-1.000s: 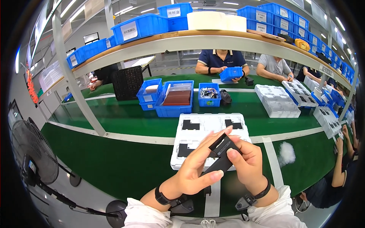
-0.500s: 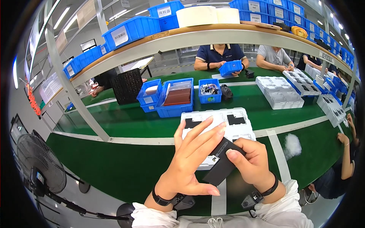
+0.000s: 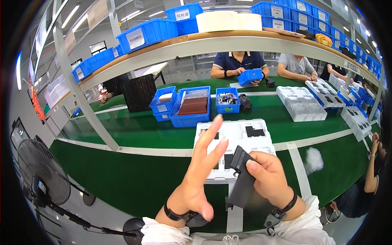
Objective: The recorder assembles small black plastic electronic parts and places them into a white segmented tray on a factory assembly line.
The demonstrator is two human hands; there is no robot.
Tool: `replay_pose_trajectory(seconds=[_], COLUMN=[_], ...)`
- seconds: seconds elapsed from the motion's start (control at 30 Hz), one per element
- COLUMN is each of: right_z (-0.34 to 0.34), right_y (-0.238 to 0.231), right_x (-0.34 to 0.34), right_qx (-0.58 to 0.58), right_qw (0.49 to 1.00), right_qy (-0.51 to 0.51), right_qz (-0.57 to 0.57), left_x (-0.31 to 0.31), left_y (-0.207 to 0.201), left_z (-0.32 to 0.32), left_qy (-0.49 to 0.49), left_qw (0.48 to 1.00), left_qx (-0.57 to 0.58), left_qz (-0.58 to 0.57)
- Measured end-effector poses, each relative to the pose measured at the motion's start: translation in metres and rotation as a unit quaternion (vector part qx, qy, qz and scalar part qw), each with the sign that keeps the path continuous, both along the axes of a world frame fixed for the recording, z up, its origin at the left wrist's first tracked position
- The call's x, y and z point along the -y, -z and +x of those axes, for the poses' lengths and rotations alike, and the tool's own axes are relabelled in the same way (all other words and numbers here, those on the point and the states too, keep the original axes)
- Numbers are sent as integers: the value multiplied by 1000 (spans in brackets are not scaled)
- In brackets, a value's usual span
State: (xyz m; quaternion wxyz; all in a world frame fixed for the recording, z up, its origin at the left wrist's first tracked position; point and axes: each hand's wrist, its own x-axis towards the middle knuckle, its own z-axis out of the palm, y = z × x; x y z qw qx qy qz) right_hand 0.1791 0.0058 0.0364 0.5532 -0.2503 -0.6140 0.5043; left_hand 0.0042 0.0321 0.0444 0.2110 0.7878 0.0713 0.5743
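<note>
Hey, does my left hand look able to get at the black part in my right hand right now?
Probably yes: the left hand is spread open and empty, and the black part juts from the right hand toward it, with nothing visible between them.

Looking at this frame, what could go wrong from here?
The black part is held by the right grip alone, the left grip being open and apart from it, so it might slip.

If dropped, it could hit the white tray beyond it and jolt the black pieces there.

White fluff lies on the green table to the right; loose fibres could perhaps cling to the part.
</note>
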Motion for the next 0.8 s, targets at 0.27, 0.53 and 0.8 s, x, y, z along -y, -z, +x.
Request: replay_pose_trajectory(seconds=[0.27, 0.53, 0.8], right_z=[-21, 5, -2], right_y=[25, 0, 2], right_x=[-2, -10, 0], right_qx=[-265, -61, 44], right_qw=[731, 998, 993], right_qy=[-549, -6, 83], right_qz=[-307, 30, 73], left_x=[-14, 2, 5], left_y=[13, -6, -13], left_z=[7, -11, -17], left_qy=[215, -107, -75], left_qw=[968, 992, 987], left_qx=[84, 48, -18], left_qz=[-102, -35, -139])
